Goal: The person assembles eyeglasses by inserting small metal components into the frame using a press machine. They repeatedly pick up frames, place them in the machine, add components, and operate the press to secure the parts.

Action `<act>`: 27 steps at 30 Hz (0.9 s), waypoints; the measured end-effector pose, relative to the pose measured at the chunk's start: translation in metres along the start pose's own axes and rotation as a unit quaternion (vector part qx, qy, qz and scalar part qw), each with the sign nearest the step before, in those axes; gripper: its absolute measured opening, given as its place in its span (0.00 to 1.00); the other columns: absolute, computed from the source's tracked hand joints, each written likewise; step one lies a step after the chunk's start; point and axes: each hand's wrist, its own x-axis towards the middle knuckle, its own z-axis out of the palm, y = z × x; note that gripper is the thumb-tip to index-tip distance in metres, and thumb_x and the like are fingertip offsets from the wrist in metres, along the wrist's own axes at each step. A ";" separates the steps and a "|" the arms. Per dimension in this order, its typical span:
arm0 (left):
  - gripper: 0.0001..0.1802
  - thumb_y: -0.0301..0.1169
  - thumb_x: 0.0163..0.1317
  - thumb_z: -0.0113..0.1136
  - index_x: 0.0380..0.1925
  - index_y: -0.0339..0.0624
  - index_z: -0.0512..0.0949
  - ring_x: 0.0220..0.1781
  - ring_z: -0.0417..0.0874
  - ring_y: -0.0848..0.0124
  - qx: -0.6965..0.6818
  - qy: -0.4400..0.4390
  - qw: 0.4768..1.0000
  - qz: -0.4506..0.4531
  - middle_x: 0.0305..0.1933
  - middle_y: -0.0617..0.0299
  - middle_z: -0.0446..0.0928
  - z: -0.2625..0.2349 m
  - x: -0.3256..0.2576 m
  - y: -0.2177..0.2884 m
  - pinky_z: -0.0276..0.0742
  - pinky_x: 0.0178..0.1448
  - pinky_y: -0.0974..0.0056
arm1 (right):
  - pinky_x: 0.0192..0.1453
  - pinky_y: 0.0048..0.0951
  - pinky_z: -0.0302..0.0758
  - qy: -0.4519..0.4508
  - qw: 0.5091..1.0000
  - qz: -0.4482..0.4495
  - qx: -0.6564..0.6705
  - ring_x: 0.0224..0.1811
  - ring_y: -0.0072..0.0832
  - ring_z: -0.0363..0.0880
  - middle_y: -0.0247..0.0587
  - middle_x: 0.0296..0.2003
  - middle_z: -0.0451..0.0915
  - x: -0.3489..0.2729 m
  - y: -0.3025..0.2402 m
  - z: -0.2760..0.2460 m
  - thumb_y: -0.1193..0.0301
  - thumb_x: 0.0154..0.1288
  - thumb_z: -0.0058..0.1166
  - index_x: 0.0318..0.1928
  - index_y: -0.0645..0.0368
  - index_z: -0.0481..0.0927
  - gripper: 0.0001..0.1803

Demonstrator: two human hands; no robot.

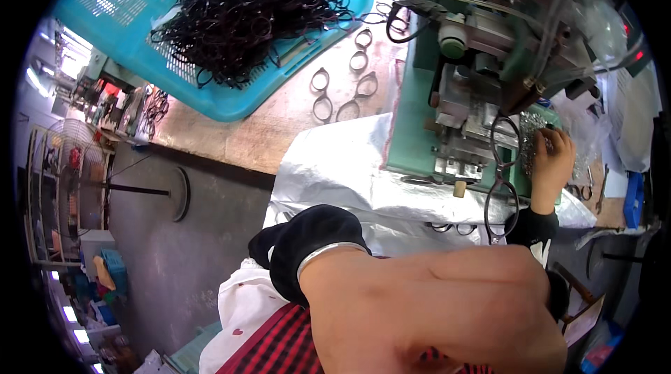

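My left hand [433,304] looms large in the foreground, closed, its fingertips hidden behind the back of the hand. A dark eyeglass frame [495,143] rises upright from its far side, gripped at the lower end. Beyond the frame is a green bench machine [461,105] with metal clamps and blocks. Right of it, my right hand [553,161] reaches into a heap of small shiny metal parts [532,138], fingers curled together. Whatever sits between those fingertips is too small to make out.
A turquoise basket [231,110] piled with dark eyeglass frames [258,10] stands at the far left. Several loose frames [321,94] lie on the wooden table [217,133]. Silver sheeting [335,164] covers the near edge. A wrench [601,189] lies at right; a fan [66,185] stands left.
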 end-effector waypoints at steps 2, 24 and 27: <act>0.09 0.25 0.57 0.59 0.38 0.44 0.81 0.36 0.76 0.64 0.028 -0.010 1.000 0.009 0.41 0.59 0.78 -0.017 -0.002 0.003 0.76 0.43 0.58 | 0.60 0.35 0.74 0.003 0.998 -0.006 0.055 0.53 0.42 0.81 0.46 0.46 0.84 0.002 0.006 0.009 0.72 0.64 0.61 0.44 0.59 0.86 0.09; 0.07 0.20 0.59 0.63 0.39 0.35 0.81 0.48 0.82 0.60 0.585 0.078 0.804 -0.071 0.48 0.54 0.82 -0.254 -0.030 -0.153 0.76 0.53 0.63 | 0.48 0.27 0.74 -0.013 0.904 0.064 0.422 0.40 0.30 0.81 0.41 0.36 0.83 -0.003 -0.075 -0.056 0.83 0.56 0.59 0.38 0.64 0.84 0.08; 0.04 0.23 0.69 0.59 0.41 0.35 0.76 0.35 0.80 0.75 0.392 0.169 0.899 -0.097 0.35 0.62 0.79 -0.228 -0.015 -0.156 0.75 0.42 0.71 | 0.47 0.29 0.75 -0.004 0.907 -0.002 0.421 0.39 0.33 0.82 0.42 0.35 0.83 0.019 -0.093 -0.046 0.82 0.55 0.59 0.36 0.64 0.83 0.07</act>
